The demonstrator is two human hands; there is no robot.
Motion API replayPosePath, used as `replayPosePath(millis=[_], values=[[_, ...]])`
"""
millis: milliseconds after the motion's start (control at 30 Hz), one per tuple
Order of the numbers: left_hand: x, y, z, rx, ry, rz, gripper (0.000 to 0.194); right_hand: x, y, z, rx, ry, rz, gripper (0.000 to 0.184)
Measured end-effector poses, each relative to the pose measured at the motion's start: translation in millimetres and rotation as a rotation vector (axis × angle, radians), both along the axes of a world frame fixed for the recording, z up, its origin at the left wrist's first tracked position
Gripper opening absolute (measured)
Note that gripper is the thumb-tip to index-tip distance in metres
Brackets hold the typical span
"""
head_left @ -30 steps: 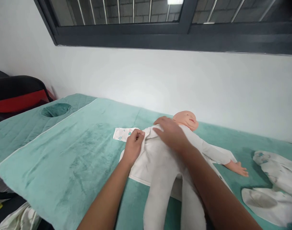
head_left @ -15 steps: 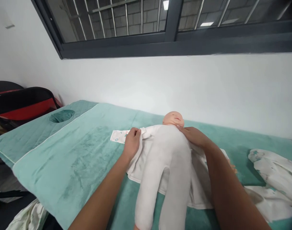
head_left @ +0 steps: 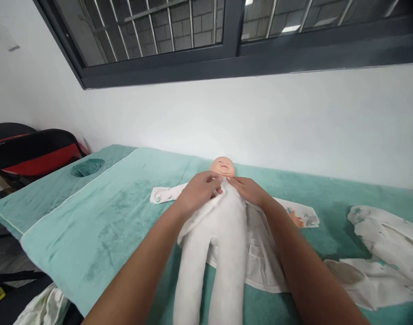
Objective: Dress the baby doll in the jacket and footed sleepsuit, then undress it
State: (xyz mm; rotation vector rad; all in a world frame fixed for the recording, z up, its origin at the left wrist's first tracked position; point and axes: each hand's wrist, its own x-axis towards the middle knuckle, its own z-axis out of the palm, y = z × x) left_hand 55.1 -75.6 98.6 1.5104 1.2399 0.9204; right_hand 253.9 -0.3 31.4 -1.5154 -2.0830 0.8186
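Nearest to us, the legs of a doll [head_left: 226, 221] in white point this way, slightly parted. It lies on its back on a green cover [head_left: 101, 230], which presumably keeps it steady under two busy hands. Spread beneath the doll is an open white jacket [head_left: 265, 259], its hem showing between the legs; that placing seems to leave each panel within reach from the front. The right-hand panel lies flat beside the doll, while the left one comes up against its side.

Up at the doll's chest, here are the hands! The left hand [head_left: 202, 189] is curled nearly closed, gathering the jacket's edge, probably so the cloth stays up on the body. The right hand [head_left: 248, 189] lies across the other side of the chest, fingers fairly straight, tips just below the chin; they're small against pale cloth, so I can't tell whether they pinch it or simply rest there.

Out from the doll's shoulders run the printed sleeves [head_left: 165, 194], one each way. A crumpled spare garment [head_left: 391, 241] sits well to its right. The doll's head [head_left: 223, 166] lies beyond the hands, face up, and behind it rises the white wall [head_left: 179, 117].
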Motion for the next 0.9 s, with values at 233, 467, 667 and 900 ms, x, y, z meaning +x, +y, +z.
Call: replayPosePath(millis=[233, 467, 667, 900], values=[[-18.9, -52.8, 9.3, -0.02, -0.246, -0.056, 0.034, -2.0, -4.2, 0.7, -0.012, -0.051, -0.068, 0.065], [-8.3, -47.5, -52.3, 0.393, 0.387, 0.178, 0.04, 16.0, -14.1, 1.4, 0.102, -0.212, -0.167, 0.063], [10.2, -47.1, -66.4, 0.606, 0.719, -0.082, 0.058, 97.9, -32.6, -8.2, 0.026, -0.277, -0.299, 0.056], [46.2, -16.5, -44.5, 0.658, 0.768, -0.192, 0.053, 119.9, -52.9, -14.0, -0.035, -0.089, -0.276, 0.059]])
